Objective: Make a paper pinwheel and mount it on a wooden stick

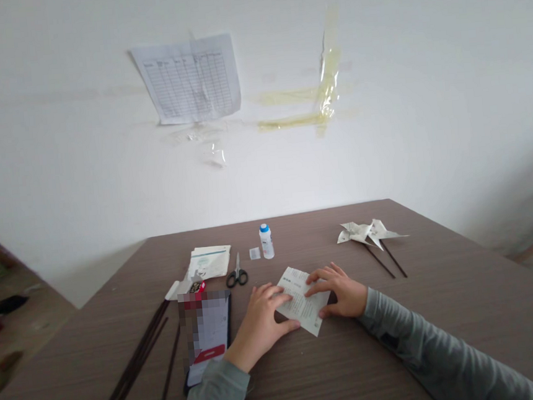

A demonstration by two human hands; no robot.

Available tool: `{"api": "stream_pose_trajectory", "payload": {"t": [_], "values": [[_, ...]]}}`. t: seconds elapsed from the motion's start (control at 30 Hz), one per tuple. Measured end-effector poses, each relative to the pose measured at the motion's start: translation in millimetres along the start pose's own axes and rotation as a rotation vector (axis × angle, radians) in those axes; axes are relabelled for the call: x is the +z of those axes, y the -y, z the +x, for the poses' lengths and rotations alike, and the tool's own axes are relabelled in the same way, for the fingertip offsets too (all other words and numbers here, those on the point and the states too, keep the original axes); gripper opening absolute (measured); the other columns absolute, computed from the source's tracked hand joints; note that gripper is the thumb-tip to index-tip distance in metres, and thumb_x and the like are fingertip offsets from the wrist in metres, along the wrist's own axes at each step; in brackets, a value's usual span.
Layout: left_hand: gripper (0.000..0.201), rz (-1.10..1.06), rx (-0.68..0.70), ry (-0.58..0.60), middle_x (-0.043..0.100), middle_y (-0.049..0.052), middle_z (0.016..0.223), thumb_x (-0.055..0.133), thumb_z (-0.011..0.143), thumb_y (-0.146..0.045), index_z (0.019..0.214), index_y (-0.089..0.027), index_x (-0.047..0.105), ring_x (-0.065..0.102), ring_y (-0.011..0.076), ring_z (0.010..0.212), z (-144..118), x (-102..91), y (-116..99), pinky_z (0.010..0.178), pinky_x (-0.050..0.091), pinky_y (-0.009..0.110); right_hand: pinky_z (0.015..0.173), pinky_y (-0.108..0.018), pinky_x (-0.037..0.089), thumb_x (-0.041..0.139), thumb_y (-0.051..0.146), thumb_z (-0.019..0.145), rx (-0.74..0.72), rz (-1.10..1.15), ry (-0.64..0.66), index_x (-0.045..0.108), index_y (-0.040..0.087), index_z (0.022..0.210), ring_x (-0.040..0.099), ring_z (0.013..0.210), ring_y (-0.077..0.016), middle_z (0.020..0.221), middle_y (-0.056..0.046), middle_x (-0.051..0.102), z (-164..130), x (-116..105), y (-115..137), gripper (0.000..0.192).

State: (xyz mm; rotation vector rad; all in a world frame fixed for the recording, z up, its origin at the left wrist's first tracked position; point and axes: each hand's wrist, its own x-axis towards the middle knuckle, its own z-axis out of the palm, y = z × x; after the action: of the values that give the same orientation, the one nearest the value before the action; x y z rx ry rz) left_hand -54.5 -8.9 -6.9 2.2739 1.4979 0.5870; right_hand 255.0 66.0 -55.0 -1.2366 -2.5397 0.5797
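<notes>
A small square of printed paper (303, 302) lies turned cornerwise on the table in front of me. From the left, my left hand (261, 319) rests on its edge with fingers spread and the thumb near the lower side. My right hand (342, 293) reaches over the opposite edge, its curved fingertips on the print and its thumb at the lower right side. Both hands have their fingers apart. Beyond the paper stands an upright glue bottle (267, 245) with a blue cap. Black-handled scissors (237, 276) lie to the left, blades pointing away.
Two paper pinwheels (367, 233) on dark sticks lie at right. At left are a stack of paper (210, 262), a phone (210, 342), a red item (194, 293) and several dark sticks (136, 364). A small clear piece (255, 253) sits beside the bottle. The wall (292, 173) borders the table's far edge.
</notes>
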Motion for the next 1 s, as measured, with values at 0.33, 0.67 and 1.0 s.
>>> {"api": "stream_pose_trajectory", "payload": {"t": [0.33,0.67,1.0], "values": [[0.058,0.06,0.019,-0.01,0.09,0.018,0.161,0.116,0.094,-0.053,0.147,-0.034,0.1,0.077,0.0524,0.165,-2.3,4.2,-4.7,0.155,0.04,0.091,0.153,-0.098,0.025,0.117,0.041,0.089,0.074,0.016,0.015,0.098,0.046,0.153,0.072,0.166,-0.0499,0.171,-0.01,0.084,2.0,-1.8,5.6,0.067],[0.063,0.068,0.016,-0.015,0.09,0.016,0.162,0.119,0.088,-0.06,0.144,-0.036,0.101,0.074,0.0525,0.165,-2.8,5.8,-2.4,0.154,0.041,0.087,0.153,-0.093,0.032,0.109,0.024,0.096,0.112,0.023,-0.014,0.102,0.046,0.137,0.075,0.162,-0.0446,0.16,-0.006,0.09,1.8,-11.1,16.3,0.047],[0.033,0.069,0.004,-0.032,0.092,0.016,0.157,0.101,0.112,-0.047,0.143,-0.036,0.102,0.078,0.047,0.161,-0.7,6.7,-4.9,0.154,0.04,0.09,0.152,-0.101,0.022,0.119,0.065,0.088,-0.007,0.072,0.016,0.102,0.041,0.144,0.074,0.163,-0.0516,0.168,-0.014,0.086,-7.3,-21.4,11.8,0.063]]}}
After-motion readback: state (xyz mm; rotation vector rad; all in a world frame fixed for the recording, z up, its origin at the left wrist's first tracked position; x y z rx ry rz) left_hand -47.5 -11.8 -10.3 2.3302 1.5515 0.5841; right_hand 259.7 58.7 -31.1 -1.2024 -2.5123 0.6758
